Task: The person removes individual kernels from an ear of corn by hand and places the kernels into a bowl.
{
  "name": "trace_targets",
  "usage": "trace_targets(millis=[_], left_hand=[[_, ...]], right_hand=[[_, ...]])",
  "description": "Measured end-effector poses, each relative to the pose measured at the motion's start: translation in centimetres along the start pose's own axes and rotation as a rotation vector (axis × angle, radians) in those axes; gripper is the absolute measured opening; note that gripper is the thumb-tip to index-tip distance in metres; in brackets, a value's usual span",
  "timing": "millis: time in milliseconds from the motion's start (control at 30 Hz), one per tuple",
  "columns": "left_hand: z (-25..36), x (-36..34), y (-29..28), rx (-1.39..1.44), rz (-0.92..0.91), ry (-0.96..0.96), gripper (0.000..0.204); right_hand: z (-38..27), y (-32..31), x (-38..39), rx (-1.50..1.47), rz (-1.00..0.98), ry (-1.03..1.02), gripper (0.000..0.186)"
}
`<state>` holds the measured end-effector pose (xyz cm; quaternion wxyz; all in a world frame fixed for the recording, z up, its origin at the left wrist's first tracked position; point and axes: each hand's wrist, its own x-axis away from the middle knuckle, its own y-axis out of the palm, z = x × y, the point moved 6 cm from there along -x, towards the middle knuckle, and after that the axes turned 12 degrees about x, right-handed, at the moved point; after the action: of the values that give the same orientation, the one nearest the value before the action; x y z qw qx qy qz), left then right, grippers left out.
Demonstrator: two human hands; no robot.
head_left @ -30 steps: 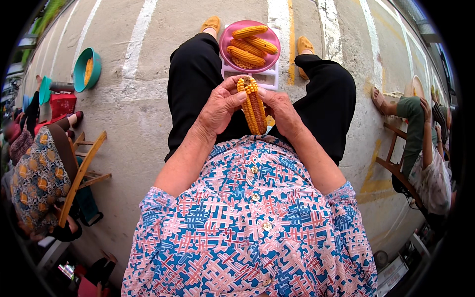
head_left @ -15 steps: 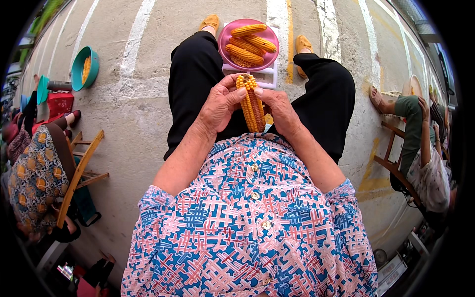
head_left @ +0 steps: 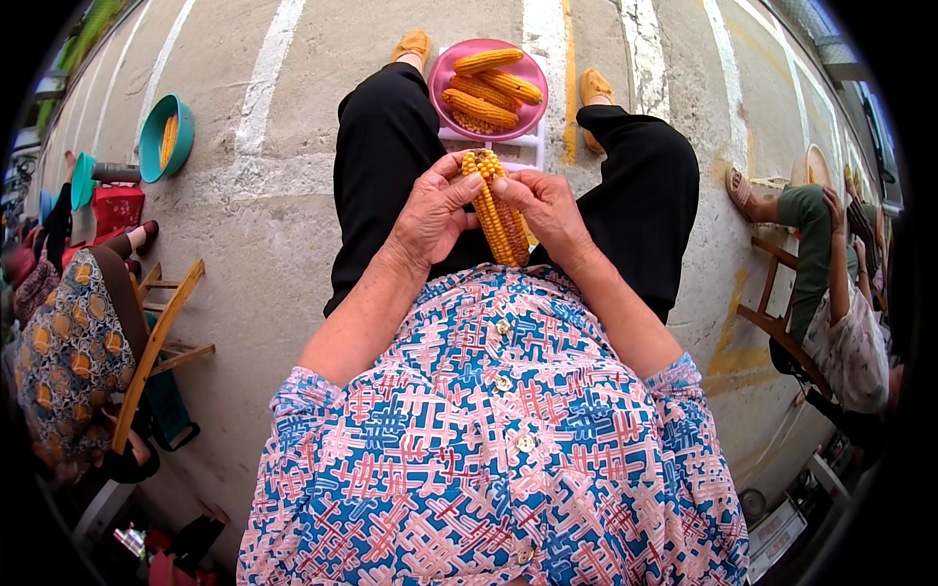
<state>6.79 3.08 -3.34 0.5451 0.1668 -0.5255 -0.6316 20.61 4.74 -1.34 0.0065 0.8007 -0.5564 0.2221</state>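
An ear of corn [head_left: 499, 227] is held between my two hands, above my lap. Most of its yellow kernels are on the cob, but a reddish-brown bare strip runs down its right side. My left hand [head_left: 436, 208] is closed around the left of its far end, thumb pressed on the kernels. From the right, my right hand [head_left: 550, 213] grips the same end, its thumb lying at the edge of the bare strip; its other fingers are partly hidden. Beyond my hands stands a pink basin [head_left: 442, 95] with several whole ears [head_left: 488, 61] and loose kernels [head_left: 473, 121].
The basin rests on a white stool [head_left: 532, 146] between my feet. At left are a teal basin [head_left: 150, 146] with corn, a red bag [head_left: 118, 207] and a seated person by a wooden chair [head_left: 161, 342]. Another person [head_left: 831, 293] sits at right on a wooden chair.
My right thumb has shifted left across the top of the ear, and my right hand has turned slightly inward. The ear has tilted a little. My left hand keeps its hold.
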Motion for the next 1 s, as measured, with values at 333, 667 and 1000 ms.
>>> trace_targets(millis=[333,667,1000], left_hand=[[0.3,0.2,0.4,-0.028,0.015,0.022,0.037],[0.2,0.5,0.5,-0.043,0.004,0.012,0.038],[0.3,0.5,0.3,-0.038,-0.015,0.006,0.039]], right_hand=[[-1.1,-0.6,0.1,0.136,0.197,-0.175,0.023],[-1.4,-0.4,-0.3,0.114,0.141,-0.220,0.015],[-0.1,-0.4,-0.8,-0.118,0.077,-0.136,0.013]])
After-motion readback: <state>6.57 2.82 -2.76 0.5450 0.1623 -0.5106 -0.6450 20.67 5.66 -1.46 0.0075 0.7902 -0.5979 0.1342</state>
